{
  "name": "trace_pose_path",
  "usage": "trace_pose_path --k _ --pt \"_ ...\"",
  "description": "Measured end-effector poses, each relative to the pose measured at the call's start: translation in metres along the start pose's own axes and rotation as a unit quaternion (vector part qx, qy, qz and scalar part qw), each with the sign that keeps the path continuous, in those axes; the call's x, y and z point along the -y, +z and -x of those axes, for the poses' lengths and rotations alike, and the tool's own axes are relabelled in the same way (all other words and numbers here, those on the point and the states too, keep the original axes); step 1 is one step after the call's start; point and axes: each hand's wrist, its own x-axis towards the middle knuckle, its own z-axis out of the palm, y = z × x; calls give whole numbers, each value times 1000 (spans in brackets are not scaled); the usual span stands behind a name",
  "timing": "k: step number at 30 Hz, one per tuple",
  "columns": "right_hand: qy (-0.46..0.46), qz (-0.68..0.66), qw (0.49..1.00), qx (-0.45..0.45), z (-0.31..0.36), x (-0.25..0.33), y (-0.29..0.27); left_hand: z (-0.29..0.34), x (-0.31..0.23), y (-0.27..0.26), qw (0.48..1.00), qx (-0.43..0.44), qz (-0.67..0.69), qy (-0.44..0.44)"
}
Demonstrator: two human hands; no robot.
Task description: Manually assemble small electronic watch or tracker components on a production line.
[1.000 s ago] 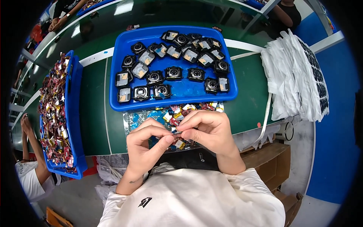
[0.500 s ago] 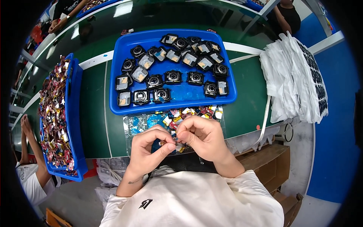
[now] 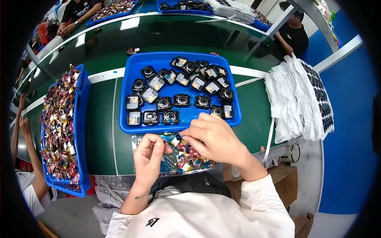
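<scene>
Near the table's front edge, my left hand (image 3: 147, 159) is closed in a pinch, thumb against the curled fingers. A small dark bit shows at its fingertips, too small to name. To its right, my right hand (image 3: 214, 138) reaches over a pile of small red, yellow and white electronic parts (image 3: 189, 159). Its thumb and forefinger are pinched together beside some blue film; what they hold, if anything, cannot be made out. The parts lie on a clear plastic sheet (image 3: 167, 168). Just beyond stands a blue tray (image 3: 149, 129) with several black smartwatch cases (image 3: 181, 100).
At the left, a blue bin (image 3: 81, 158) is heaped with similar small parts. White sheets (image 3: 287, 103) beside a panel of dark pieces stack at the right. Cardboard boxes (image 3: 279, 182) stand below the table edge. Co-workers sit at the far side and at the left.
My hands, close together before, have moved apart. The right one has gone forward over the pile; the left one has drawn slightly aside. The view has tilted up, showing more of the far table.
</scene>
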Motion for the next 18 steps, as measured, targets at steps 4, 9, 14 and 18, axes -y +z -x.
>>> trace_pose_path --k 4,9,14,18 --pt "-75 48 996 -5 -48 -27 -21 -11 -4 0 993 -19 113 -20" --pt "32 44 997 -53 -107 -118 -5 -14 -16 6 977 -28 193 -88" --pt "80 31 996 12 -105 -123 12 -12 -4 -2 974 -31 199 -100" --pt "2 -69 993 100 -90 -92 -7 -13 -1 -2 977 -27 192 -89"
